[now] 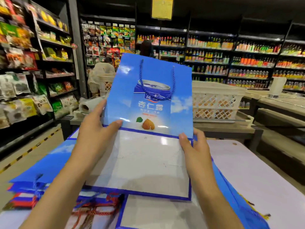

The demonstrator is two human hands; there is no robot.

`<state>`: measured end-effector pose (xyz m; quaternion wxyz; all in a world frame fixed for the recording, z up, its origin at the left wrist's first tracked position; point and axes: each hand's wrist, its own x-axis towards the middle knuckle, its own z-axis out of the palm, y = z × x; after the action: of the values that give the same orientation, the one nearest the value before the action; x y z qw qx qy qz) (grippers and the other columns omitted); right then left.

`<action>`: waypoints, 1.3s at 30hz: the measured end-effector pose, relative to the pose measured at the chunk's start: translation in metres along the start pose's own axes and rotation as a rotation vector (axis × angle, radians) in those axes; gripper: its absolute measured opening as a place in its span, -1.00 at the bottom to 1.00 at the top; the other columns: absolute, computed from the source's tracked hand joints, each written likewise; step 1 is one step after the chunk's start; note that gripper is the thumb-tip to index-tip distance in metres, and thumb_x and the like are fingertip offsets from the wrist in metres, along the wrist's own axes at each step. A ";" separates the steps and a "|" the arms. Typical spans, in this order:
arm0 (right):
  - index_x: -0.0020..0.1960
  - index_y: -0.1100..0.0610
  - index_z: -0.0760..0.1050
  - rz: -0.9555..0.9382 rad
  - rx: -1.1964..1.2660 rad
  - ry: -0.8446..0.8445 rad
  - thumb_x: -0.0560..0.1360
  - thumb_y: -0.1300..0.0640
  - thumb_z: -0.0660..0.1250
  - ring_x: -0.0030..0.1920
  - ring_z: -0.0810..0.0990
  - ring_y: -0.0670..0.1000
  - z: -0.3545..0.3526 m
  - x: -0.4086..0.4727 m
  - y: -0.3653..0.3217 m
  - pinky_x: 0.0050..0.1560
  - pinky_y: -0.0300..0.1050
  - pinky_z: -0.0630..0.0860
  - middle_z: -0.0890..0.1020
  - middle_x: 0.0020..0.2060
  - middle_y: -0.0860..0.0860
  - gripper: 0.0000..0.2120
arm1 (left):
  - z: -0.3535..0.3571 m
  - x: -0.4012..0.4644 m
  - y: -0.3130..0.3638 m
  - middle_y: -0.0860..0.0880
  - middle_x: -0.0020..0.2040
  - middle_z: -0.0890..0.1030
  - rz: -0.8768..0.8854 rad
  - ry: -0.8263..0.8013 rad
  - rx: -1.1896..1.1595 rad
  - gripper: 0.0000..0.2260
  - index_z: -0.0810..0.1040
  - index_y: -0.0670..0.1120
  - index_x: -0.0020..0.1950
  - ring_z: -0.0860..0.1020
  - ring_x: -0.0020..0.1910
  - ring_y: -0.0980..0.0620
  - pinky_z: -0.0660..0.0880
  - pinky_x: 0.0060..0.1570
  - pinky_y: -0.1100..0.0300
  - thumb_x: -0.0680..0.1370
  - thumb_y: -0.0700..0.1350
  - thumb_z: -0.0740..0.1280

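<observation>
At your far left, the snack shelves (19,63) run along the aisle. Below them, a stack of flat blue bags (38,176) lies on the table's left end, with red cords tangled at its near edge.

Your left hand (97,129) pinches the blue gift bag (153,90) at its lower left edge: the thumb presses the printed front and the fingers lie behind the panel.

You hold the bag up over the table, in the middle of the view. Its printed face is towards you and tilted slightly. Its rope handle (173,80) hangs down the front. A white, blue-edged panel runs from its lower edge towards you.

Your right hand (194,146) clamps the lower right corner, thumb in front and fingers curled behind.

Beyond it stand white lattice crates (214,103), with the bottle shelves (247,63) behind them. The pale table (247,171) stretches to your right.
</observation>
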<state>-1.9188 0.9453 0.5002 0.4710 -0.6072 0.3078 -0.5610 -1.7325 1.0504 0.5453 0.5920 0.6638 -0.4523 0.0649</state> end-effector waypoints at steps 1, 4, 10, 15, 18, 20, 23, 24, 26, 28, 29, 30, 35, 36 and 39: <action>0.16 -0.03 0.41 0.030 0.012 -0.047 0.54 0.17 0.31 0.03 0.60 -0.08 0.012 -0.002 0.000 0.07 -0.15 0.54 0.62 0.05 -0.06 -0.77 | -0.011 0.004 -0.008 0.12 0.23 0.54 -0.031 0.018 0.055 -0.50 0.40 0.00 0.42 0.49 0.06 0.22 0.37 -0.09 0.46 0.50 -0.19 0.41; 0.24 0.02 0.36 0.086 -0.018 -0.190 0.50 0.26 0.33 -0.09 0.54 -0.27 0.045 -0.009 0.004 -0.23 -0.49 0.45 0.55 -0.06 -0.22 -0.63 | -0.040 0.016 -0.034 -0.08 0.29 0.54 -0.120 0.014 0.184 -0.48 0.42 -0.11 0.41 0.51 0.16 0.00 0.35 0.02 0.19 0.47 -0.15 0.45; 0.19 0.04 0.39 0.146 -0.107 -0.284 0.51 0.21 0.36 -0.02 0.58 -0.11 0.104 -0.021 0.022 -0.20 -0.40 0.43 0.52 -0.11 -0.21 -0.70 | -0.080 0.030 -0.089 -0.14 0.28 0.55 -0.297 -0.135 0.326 -0.51 0.47 -0.17 0.35 0.52 0.19 -0.10 0.36 0.02 0.13 0.47 -0.07 0.46; 0.14 0.06 0.50 0.188 -0.382 -0.258 0.43 0.01 0.41 0.13 0.56 0.08 0.136 -0.029 0.047 0.10 -0.12 0.47 0.59 0.07 -0.01 -0.69 | -0.098 0.034 -0.133 -0.14 0.32 0.51 -0.384 -0.274 0.375 -0.48 0.46 -0.20 0.36 0.49 0.27 -0.10 0.37 0.14 0.11 0.47 -0.03 0.46; 0.21 0.06 0.46 0.228 -0.700 -0.297 0.48 -0.14 0.32 0.22 0.44 0.13 0.146 -0.033 0.049 0.24 -0.03 0.38 0.44 0.15 0.06 -0.60 | -0.102 0.035 -0.151 -0.13 0.38 0.46 -0.420 -0.386 0.430 -0.48 0.42 -0.20 0.41 0.45 0.32 -0.09 0.32 0.15 0.17 0.52 -0.01 0.39; 0.23 0.07 0.44 0.230 -0.754 -0.322 0.51 -0.16 0.28 0.25 0.37 0.14 0.149 -0.034 0.048 0.23 -0.07 0.33 0.38 0.18 0.08 -0.59 | -0.102 0.033 -0.160 -0.13 0.40 0.44 -0.443 -0.433 0.443 -0.47 0.38 -0.19 0.43 0.43 0.34 -0.10 0.30 0.14 0.17 0.54 0.02 0.35; 0.21 0.15 0.45 0.278 -0.657 -0.373 0.53 -0.11 0.28 0.24 0.37 0.13 0.152 -0.032 0.054 0.20 -0.12 0.34 0.36 0.17 0.09 -0.61 | -0.104 0.030 -0.172 -0.12 0.40 0.43 -0.483 -0.447 0.418 -0.47 0.35 -0.15 0.46 0.41 0.34 -0.09 0.28 0.09 0.19 0.55 0.07 0.31; 0.21 0.16 0.45 0.297 -0.620 -0.377 0.53 -0.09 0.29 0.23 0.40 0.12 0.153 -0.032 0.056 0.20 -0.11 0.37 0.36 0.15 0.08 -0.61 | -0.105 0.029 -0.174 -0.09 0.40 0.43 -0.490 -0.456 0.402 -0.45 0.35 -0.13 0.46 0.43 0.31 -0.07 0.27 0.09 0.19 0.55 0.10 0.31; 0.22 0.16 0.45 0.307 -0.577 -0.376 0.54 -0.08 0.29 0.21 0.43 0.11 0.154 -0.032 0.059 0.21 -0.11 0.40 0.35 0.12 0.06 -0.62 | -0.106 0.028 -0.177 -0.04 0.38 0.45 -0.486 -0.469 0.391 -0.39 0.36 -0.09 0.46 0.45 0.24 -0.02 0.29 0.07 0.19 0.51 0.20 0.34; 0.26 0.15 0.43 0.311 -0.536 -0.373 0.55 -0.05 0.29 0.21 0.44 0.09 0.155 -0.032 0.060 0.20 -0.14 0.38 0.34 0.13 0.04 -0.62 | -0.107 0.027 -0.176 -0.05 0.37 0.46 -0.482 -0.483 0.446 -0.35 0.37 -0.08 0.45 0.45 0.25 -0.04 0.30 0.04 0.18 0.47 0.25 0.36; 0.30 0.13 0.40 0.323 -0.491 -0.376 0.55 -0.03 0.29 0.21 0.45 0.08 0.156 -0.032 0.060 0.21 -0.15 0.39 0.36 0.16 0.02 -0.61 | -0.108 0.027 -0.177 -0.06 0.35 0.48 -0.484 -0.493 0.470 -0.34 0.39 -0.08 0.44 0.47 0.24 -0.04 0.32 0.02 0.18 0.45 0.26 0.35; 0.34 0.12 0.37 0.339 -0.437 -0.381 0.56 -0.01 0.28 0.22 0.46 0.07 0.157 -0.032 0.061 0.24 -0.14 0.40 0.40 0.21 0.02 -0.59 | -0.109 0.028 -0.179 -0.06 0.30 0.53 -0.479 -0.505 0.487 -0.35 0.43 -0.07 0.41 0.50 0.18 -0.03 0.36 -0.01 0.17 0.43 0.28 0.34; 0.38 0.09 0.32 0.434 -0.272 -0.351 0.59 0.09 0.25 0.20 0.52 0.07 0.157 -0.034 0.062 0.18 -0.05 0.51 0.51 0.25 0.06 -0.62 | -0.108 0.028 -0.179 0.00 -0.02 0.65 -0.465 -0.518 0.531 -0.60 0.58 -0.03 0.17 0.58 -0.09 0.05 0.48 -0.10 0.09 0.47 0.19 0.37; 0.38 0.09 0.32 0.451 -0.254 -0.347 0.59 0.10 0.25 0.19 0.53 0.08 0.156 -0.033 0.062 0.15 -0.05 0.53 0.51 0.24 0.07 -0.62 | -0.106 0.027 -0.179 -0.01 -0.05 0.65 -0.463 -0.520 0.537 -0.62 0.59 -0.04 0.14 0.58 -0.12 0.04 0.48 -0.13 0.09 0.47 0.19 0.37; 0.36 0.08 0.33 0.464 -0.240 -0.352 0.60 0.13 0.23 0.16 0.55 0.09 0.153 -0.032 0.063 0.08 -0.07 0.55 0.53 0.21 0.08 -0.66 | -0.103 0.027 -0.177 -0.02 -0.06 0.64 -0.467 -0.525 0.552 -0.60 0.59 -0.07 0.15 0.58 -0.12 0.03 0.48 -0.13 0.11 0.47 0.18 0.38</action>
<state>-1.7664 0.9857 0.4406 0.5575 -0.6597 0.4159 -0.2845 -1.5505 1.1033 0.4629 0.2568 0.8752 -0.3912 -0.1228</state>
